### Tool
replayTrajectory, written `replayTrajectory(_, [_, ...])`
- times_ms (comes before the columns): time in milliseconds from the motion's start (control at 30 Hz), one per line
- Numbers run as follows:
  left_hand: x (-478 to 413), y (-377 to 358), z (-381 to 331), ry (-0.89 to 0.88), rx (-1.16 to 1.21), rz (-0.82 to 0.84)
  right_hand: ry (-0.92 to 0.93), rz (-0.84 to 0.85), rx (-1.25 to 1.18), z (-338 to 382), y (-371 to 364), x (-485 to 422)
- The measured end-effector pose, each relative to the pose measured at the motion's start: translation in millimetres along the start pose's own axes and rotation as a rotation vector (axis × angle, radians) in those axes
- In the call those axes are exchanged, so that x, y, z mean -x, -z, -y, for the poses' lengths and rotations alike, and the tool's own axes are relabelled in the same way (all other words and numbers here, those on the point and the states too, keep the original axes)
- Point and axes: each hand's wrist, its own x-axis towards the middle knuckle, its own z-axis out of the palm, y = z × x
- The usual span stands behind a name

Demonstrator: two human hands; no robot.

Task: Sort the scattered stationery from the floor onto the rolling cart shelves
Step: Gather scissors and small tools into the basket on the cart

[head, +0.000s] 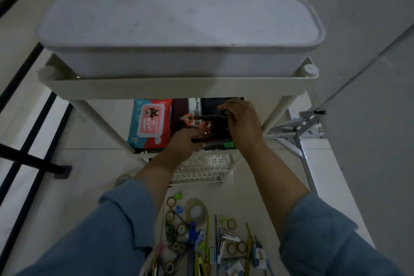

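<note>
Two hands work in the rolling cart's middle shelf [224, 152], frame centre: left hand [186, 141] grips orange-handled scissors [206, 127], right hand [243, 123] pinches a small dark item [224, 111]; scattered stationery [197, 231] lies bottom centre.

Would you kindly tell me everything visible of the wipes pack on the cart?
The wipes pack is a soft plastic pouch, teal and red, with a pale flip lid bearing a dark cartoon figure. It lies flat, closed, at the left end of the cart's middle shelf, its right edge against a dark stamp-pad box.
</note>
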Motion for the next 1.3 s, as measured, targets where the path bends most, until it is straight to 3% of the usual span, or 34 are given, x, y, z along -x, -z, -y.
replayTrajectory(333, [10.2, -0.7, 0.9, -0.138, -0.085, -0.043, 0.039, -0.048, -0.163, -3.9, 2.7, 11.2])
replayTrajectory(667, [12.9, -11.6, -0.5, -0.163, -0.178, -0.147, 0.072, 0.146, -0.108, 0.0, -9.4, -15.3])
replayTrajectory(900, [18.5, -18.3, 1.3, -0.160, -0.152, -0.193, -0.199, 0.142, -0.222, -4.3, -7.3, -6.7])
replayTrajectory(1033, [22.9, -19.8, 2.5, -0.192, -0.155, -0.204, -0.276, 0.156, -0.168, -5.6, -11.2, -5.7])
replayTrajectory(1133, [26.1, -20.3, 2.9, -0.203, -0.139, -0.224, -0.300, 0.278, -0.063, -14.9, -20.6, -5.4])
replayTrajectory(1233, [28.5, -20.6, 5.1, -0.202, -0.155, -0.223, -0.268, 0.375, 0.093, -19.7, -25.9, 4.9])
replayTrajectory(1300, [29.4, -21.2, 9.4, -0.203, -0.157, -0.216, -0.213, 0.336, 0.149, -15.1, -24.2, 12.5])
